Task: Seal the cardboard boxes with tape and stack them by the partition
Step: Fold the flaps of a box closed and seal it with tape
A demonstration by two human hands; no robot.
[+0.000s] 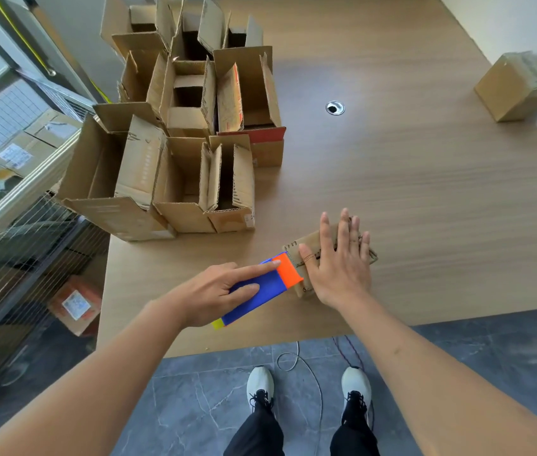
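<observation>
With the right hand (339,264) pressing flat, fingers straight, on the small brown cardboard box (306,258) at six o'clock on the wooden counter (425,192), keep the flaps closed. The left hand (214,291) grips the blue-and-orange tape dispenser (260,291) at the box's nine o'clock edge; pull it straight along the seam. The box looks small, creased and worn.

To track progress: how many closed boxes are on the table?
2: one small box under the right hand near the front edge, one sealed box far right. Others stand open.
</observation>
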